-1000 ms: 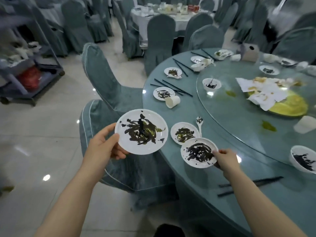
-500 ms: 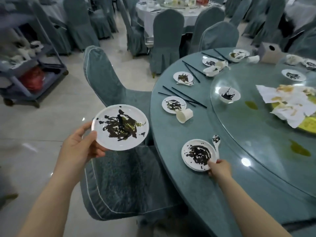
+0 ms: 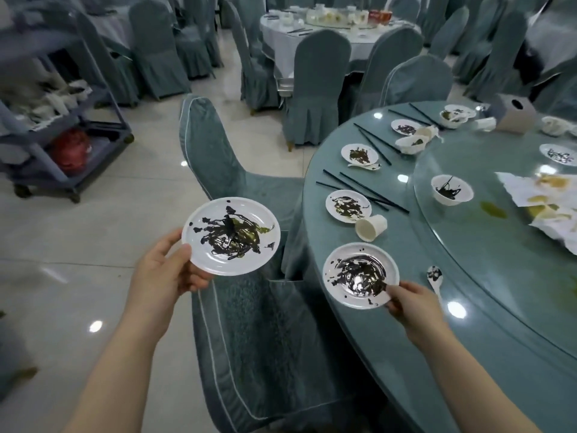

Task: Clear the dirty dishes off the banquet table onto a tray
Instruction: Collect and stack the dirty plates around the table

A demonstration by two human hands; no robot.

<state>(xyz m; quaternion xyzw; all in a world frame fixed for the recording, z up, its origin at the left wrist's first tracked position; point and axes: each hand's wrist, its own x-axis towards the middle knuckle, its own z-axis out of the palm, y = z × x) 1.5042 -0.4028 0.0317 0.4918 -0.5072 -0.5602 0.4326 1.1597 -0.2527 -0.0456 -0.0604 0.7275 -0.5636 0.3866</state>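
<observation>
The left hand (image 3: 162, 273) holds a sauce-smeared plate (image 3: 231, 235) over the chair; the right hand's (image 3: 412, 304) grip pinches a second smeared plate (image 3: 360, 275) at its five o'clock rim, above the worktop (image 3: 406, 354) edge. Both look light, stiff and breakable (greasy too): grip the clean rims.

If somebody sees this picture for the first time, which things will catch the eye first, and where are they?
First come two white plates smeared with dark sauce: the left hand holds one plate out over the chair, and the right hand pinches the rim of a second plate at the edge of the round table. Behind them, more dirty plates, black chopsticks and a tipped cup lie along the table's edge.
</observation>
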